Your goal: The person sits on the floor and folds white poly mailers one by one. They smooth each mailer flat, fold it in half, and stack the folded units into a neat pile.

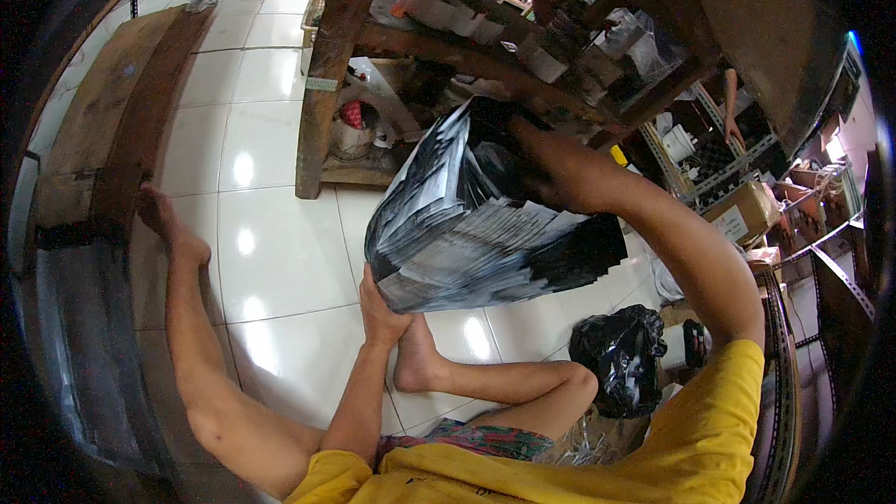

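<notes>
A thick bundle of thin black, white and grey sheets (439,247) is held up off the floor in front of me. Whether they are paper or plastic cannot be made out. My left hand (381,310) grips the bundle's lower left corner, its fingers partly hidden behind it. My right hand (569,168) is closed on the upper right side, where the sheets are black and the fingers are in shadow. The edges fan apart unevenly between both hands.
A dark wooden shelf unit (313,145) with cluttered shelves stands just beyond the bundle. Along the left lies a long wooden bench (103,121). A black plastic bag (616,355) sits by my right knee. Another person's arm (731,107) shows by metal racking at the right.
</notes>
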The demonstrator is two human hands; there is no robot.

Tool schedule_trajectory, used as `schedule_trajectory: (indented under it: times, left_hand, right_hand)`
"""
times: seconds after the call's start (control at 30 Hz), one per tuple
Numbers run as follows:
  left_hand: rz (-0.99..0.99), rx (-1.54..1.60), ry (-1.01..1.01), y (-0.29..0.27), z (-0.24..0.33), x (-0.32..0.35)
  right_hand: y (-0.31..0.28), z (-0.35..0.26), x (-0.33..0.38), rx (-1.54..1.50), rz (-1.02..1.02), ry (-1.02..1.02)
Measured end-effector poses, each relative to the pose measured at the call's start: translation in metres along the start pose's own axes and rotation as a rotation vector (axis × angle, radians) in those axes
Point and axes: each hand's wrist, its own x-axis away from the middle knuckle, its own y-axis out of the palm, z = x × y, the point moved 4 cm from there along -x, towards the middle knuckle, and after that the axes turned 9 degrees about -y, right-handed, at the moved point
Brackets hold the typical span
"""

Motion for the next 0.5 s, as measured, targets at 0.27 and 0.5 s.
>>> schedule_trajectory:
  times: [0.27, 0.5]
  left_hand:
    - [-0.039, 0.041, -0.036, 0.001, 0.006, -0.001]
    - [0.053, -0.042, 0.072, -0.001, -0.004, 0.000]
  right_hand:
    - [-0.001, -0.018, -0.024, -0.007, 0.133, -0.051]
    - [-0.031, -0.030, -0.005, 0.179, 0.431, -0.202]
